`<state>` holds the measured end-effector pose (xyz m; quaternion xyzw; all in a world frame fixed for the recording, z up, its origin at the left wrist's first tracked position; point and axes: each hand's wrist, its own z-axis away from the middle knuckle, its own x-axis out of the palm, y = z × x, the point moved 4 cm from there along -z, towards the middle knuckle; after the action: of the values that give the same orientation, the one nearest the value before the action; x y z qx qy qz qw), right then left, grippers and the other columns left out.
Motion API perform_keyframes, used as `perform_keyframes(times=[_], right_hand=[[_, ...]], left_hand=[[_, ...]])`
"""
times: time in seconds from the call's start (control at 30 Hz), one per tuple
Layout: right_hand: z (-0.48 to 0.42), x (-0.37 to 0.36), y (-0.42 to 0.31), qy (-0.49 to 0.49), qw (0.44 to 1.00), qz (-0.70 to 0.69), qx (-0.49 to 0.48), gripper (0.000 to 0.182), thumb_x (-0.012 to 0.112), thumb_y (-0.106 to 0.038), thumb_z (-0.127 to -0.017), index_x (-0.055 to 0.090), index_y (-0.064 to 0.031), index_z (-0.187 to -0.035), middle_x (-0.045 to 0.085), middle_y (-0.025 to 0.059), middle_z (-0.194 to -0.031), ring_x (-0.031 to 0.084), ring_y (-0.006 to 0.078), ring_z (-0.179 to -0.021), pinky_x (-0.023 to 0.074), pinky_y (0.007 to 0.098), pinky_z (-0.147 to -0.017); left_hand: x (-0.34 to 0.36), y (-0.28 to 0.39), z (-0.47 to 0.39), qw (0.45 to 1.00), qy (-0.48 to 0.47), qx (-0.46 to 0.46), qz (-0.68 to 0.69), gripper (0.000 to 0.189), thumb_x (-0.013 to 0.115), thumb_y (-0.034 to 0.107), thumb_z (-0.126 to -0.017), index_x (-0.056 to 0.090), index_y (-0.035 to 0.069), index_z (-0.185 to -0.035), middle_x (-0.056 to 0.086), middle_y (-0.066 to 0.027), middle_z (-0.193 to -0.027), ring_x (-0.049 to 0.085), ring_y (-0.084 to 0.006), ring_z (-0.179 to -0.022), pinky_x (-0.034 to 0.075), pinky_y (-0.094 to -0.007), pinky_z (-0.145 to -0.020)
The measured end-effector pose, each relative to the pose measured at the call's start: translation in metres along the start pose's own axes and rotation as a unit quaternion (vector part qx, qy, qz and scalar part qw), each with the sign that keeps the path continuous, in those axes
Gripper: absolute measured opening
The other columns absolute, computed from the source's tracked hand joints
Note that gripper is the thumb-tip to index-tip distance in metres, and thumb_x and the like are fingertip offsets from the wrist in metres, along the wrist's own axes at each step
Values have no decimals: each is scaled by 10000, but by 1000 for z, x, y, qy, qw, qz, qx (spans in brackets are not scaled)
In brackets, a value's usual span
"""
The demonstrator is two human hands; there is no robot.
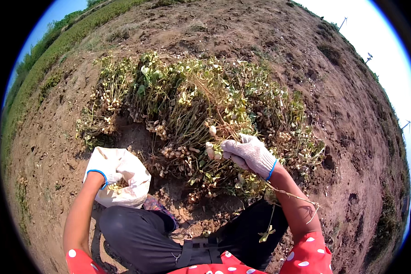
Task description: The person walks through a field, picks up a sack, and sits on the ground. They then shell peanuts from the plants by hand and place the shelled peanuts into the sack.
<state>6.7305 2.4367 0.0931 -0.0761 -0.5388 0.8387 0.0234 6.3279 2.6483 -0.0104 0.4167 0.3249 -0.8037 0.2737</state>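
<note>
My right hand (250, 154), in a white knit glove with a blue cuff, grips an uprooted peanut plant (222, 121) by its stems. Pale peanut pods (213, 150) hang beside its fingers, and a thin stem trails back along the forearm. To the left, my left hand (110, 173), gloved the same way, reaches into the mouth of a white woven sack (137, 178). Loose peanuts (118, 185) show inside, just below that hand. Its fingers are mostly hidden against the white cloth, so whether they hold anything is unclear.
A broad heap of pulled peanut plants (178, 102) lies in front of me, pods towards my side. My bent legs (140, 233) in dark trousers flank the near ground. Bare brown soil (205, 29) surrounds the heap. Green crop rows (72, 37) stand far left; wind turbines (343, 23) rise at right.
</note>
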Motion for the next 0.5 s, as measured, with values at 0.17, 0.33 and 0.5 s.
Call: perform_keyframes(times=[0.17,0.33,0.5], right_hand=[[-1,12,2,26,999,33,10,250,674,-318,-953,644,-91,-854,580,-45,-681,469,32,-539,365,211,-471],[-8,22,6,38,978,204,-22,346,686,-398,-924,668,-53,-946,642,-6,-772,546,90,-702,463,287,-661],[-5,12,15,-17,996,62,64,270,663,-329,-952,668,-61,-924,617,-19,-729,537,44,-673,415,213,-546]], left_hand=[[-182,135,17,835,51,229,498,406,615,446,-962,682,85,-1136,702,-68,-977,634,-159,-905,494,-317,-837],[-191,190,10,712,0,178,679,291,674,299,-957,695,42,-1092,693,-11,-835,624,-76,-729,517,-243,-670],[-166,188,8,635,-136,238,722,276,676,201,-941,693,19,-1147,708,-38,-847,624,-79,-684,515,-217,-630]])
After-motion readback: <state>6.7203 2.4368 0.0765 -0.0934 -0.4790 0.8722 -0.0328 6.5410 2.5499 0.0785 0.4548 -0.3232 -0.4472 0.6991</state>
